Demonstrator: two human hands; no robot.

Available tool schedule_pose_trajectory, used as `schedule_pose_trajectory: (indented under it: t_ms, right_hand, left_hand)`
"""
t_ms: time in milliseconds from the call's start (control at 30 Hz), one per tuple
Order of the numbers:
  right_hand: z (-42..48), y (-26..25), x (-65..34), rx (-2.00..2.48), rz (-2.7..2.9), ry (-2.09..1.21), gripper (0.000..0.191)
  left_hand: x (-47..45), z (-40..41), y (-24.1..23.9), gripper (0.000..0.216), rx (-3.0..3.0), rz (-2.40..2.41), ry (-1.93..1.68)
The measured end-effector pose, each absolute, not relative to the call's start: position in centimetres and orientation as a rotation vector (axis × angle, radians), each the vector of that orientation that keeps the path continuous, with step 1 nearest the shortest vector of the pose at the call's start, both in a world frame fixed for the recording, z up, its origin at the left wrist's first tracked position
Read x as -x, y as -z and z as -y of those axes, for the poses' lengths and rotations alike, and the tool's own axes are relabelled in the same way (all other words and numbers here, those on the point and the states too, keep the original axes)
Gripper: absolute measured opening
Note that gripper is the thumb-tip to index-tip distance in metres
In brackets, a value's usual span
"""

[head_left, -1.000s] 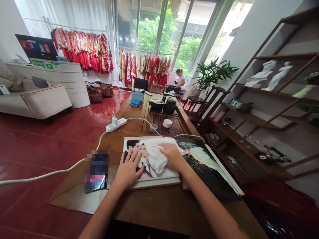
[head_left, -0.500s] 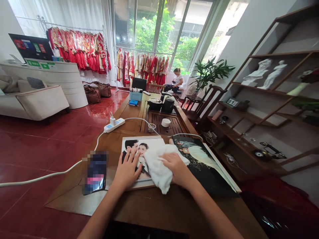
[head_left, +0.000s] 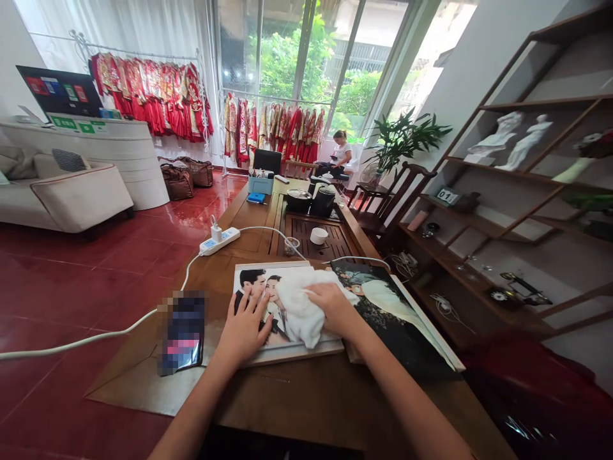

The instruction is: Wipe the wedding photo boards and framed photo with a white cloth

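A framed wedding photo (head_left: 249, 284) lies flat on the wooden table (head_left: 306, 396). My left hand (head_left: 245, 326) rests on its near left part, fingers spread flat. My right hand (head_left: 331, 306) presses a crumpled white cloth (head_left: 297, 306) onto the middle of the photo, fingers curled over it. A second, darker photo print (head_left: 397, 313) lies right beside it, partly under my right forearm.
A phone (head_left: 182, 332) lies left of the photo on brown paper. A white power strip (head_left: 219, 241) with its cable, a tea tray (head_left: 320, 239) with a cup and kettles stand farther back. Wooden shelves stand at the right; a person sits by the window.
My right hand drew the cloth down past the photo's near edge, then pushed it back up onto the photo. My left hand stayed put.
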State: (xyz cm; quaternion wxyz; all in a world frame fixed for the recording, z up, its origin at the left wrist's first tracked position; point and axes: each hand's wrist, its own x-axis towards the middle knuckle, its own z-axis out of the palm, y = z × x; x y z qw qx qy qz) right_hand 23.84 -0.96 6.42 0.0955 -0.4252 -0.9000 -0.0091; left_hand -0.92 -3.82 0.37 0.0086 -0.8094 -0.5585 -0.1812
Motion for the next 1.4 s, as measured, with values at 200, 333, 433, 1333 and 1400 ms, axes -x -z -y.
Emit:
schedule_pose_trajectory:
  t_ms: [200,333,433,1333,1400]
  right_hand:
    - [-4.1,-6.7,-21.8,1.362,2.618,0.075,0.037]
    - [-2.2,-6.4,-21.9,1.312,2.618,0.058,0.033]
    - [1.1,-6.0,-22.7,1.221,2.657,0.023,0.039]
    - [-2.0,-6.1,-22.1,1.453,2.551,0.087,0.037]
    - [-0.3,-5.8,-22.5,1.412,2.575,0.064,0.041]
  left_hand:
    - [0.9,4.0,-0.6,0.052,2.513,1.739,0.575]
    - [0.8,4.0,-0.6,0.052,2.492,1.746,0.581]
    - [0.7,3.9,-0.6,0.053,2.485,1.761,0.586]
    - [0.8,3.8,-0.5,0.051,2.484,1.74,0.57]
    - [0.8,3.7,-0.4,0.051,2.475,1.74,0.584]
